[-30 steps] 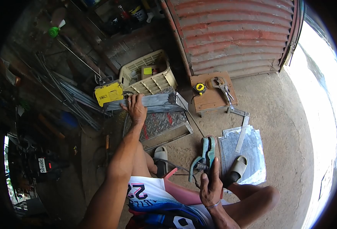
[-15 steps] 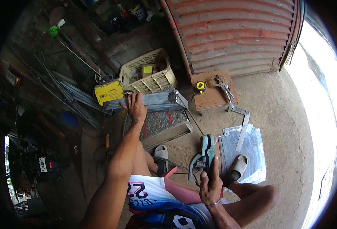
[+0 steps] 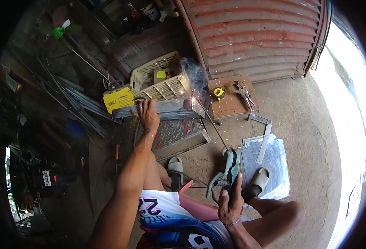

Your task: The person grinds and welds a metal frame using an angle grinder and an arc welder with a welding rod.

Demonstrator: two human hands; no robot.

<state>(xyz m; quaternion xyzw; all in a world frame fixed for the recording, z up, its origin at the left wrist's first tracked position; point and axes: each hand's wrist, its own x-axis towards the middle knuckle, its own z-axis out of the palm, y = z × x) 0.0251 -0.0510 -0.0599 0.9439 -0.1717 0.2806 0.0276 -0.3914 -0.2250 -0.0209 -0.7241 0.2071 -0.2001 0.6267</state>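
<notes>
My left hand (image 3: 149, 117) grips the near edge of a long grey metal piece (image 3: 172, 107), which lies across a low diamond-plate metal stand (image 3: 170, 133). In my right hand (image 3: 231, 204) is a teal welding electrode holder (image 3: 232, 162), its handle partly hidden by the fingers. A thin welding rod (image 3: 212, 121) runs from its jaw to the right end of the metal piece. At that contact a bright glow shows, with sparks flying and smoke (image 3: 194, 74) rising behind it.
A yellow DeWalt box (image 3: 118, 101) and a cream plastic crate (image 3: 166, 89) stand behind the metal piece. To the right, a small wooden stool (image 3: 226, 108) carries a tape measure (image 3: 218, 93) and locking pliers (image 3: 247, 99). A metal square (image 3: 265, 143) overlaps a sheet (image 3: 249, 162).
A glow, sparks and smoke have appeared at the metal piece's right end. My right hand and the electrode holder have shifted slightly right. My left hand stays in place.
</notes>
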